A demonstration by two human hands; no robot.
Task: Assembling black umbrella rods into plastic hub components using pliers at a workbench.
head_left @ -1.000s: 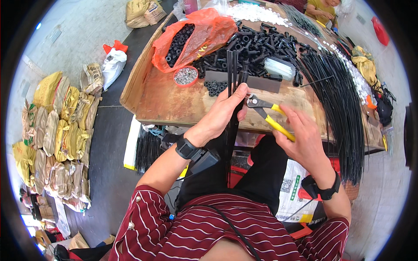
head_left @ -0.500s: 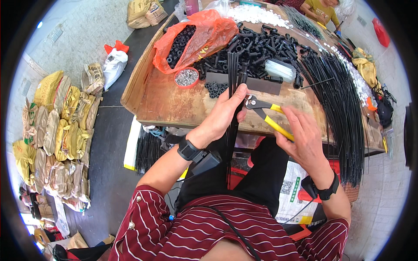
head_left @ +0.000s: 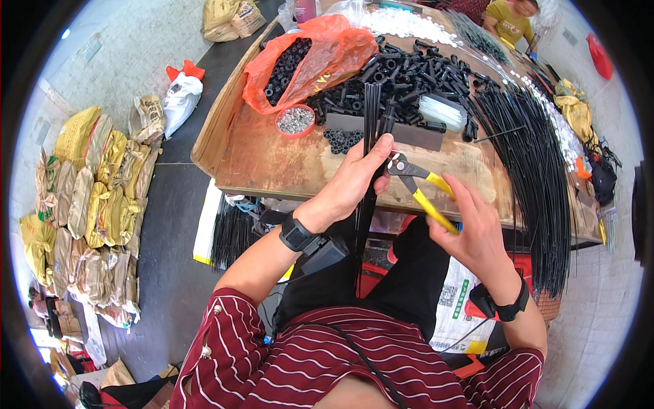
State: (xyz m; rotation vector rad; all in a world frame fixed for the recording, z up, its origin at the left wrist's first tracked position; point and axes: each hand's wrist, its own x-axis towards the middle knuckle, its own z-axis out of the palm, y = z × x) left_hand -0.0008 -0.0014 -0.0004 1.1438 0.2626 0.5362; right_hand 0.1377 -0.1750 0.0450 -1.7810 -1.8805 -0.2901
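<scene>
My left hand (head_left: 353, 176) is closed around a bundle of thin black rods (head_left: 371, 112), which stands roughly upright and hangs down past the table's front edge. In my right hand (head_left: 477, 225) is a pair of pliers (head_left: 432, 206) with yellow handles. Its dark jaws meet near my left thumb, beside the rods; something small and pale shows there, too small to name. The handles are spread apart. Just beyond my left hand lie small black ring-shaped parts (head_left: 343, 140) and a round red tub (head_left: 296, 121) of small silvery pieces.
Black tubular parts (head_left: 415, 75) are heaped on the wooden table (head_left: 235, 160), beside an orange-red plastic bag (head_left: 340, 51) of black parts. Long black rods (head_left: 535, 177) hang over the right edge. Filled sacks (head_left: 102, 198) are stacked at left. Another person (head_left: 511, 24) sits at the far right.
The pliers' handles have spread slightly, and my right hand has shifted a little to the right. My left hand still grips the rods. The view has moved slightly.
</scene>
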